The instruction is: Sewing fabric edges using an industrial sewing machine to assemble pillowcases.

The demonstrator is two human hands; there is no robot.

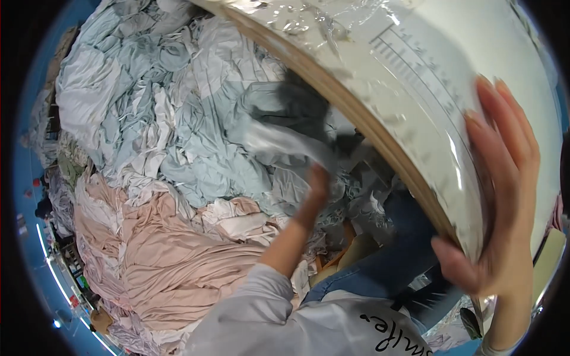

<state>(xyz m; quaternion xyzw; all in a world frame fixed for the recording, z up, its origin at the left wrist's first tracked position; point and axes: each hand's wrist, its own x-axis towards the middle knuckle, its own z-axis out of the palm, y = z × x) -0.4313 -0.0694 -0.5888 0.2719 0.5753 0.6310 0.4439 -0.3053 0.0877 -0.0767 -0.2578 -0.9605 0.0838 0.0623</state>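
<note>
My left hand (pixel 319 181) reaches down beside the table and is smeared by motion. A blurred pale grey-white cloth (pixel 282 139) runs up to its fingers, which I cannot make out. Under and around it lies a big heap of crumpled light blue fabric (pixel 196 130). My right hand (pixel 504 154) rests on the pale tabletop (pixel 392 83), fingers stretched out over its clear plastic cover and thumb by the wooden edge (pixel 356 115). Nothing shows in that hand.
Pink fabric (pixel 172 255) is piled on the near left, with white pieces between it and the blue. My legs in blue jeans (pixel 380 255) are below the table edge, close to a wooden seat (pixel 350 258). Bright light tubes (pixel 50 261) line the far left.
</note>
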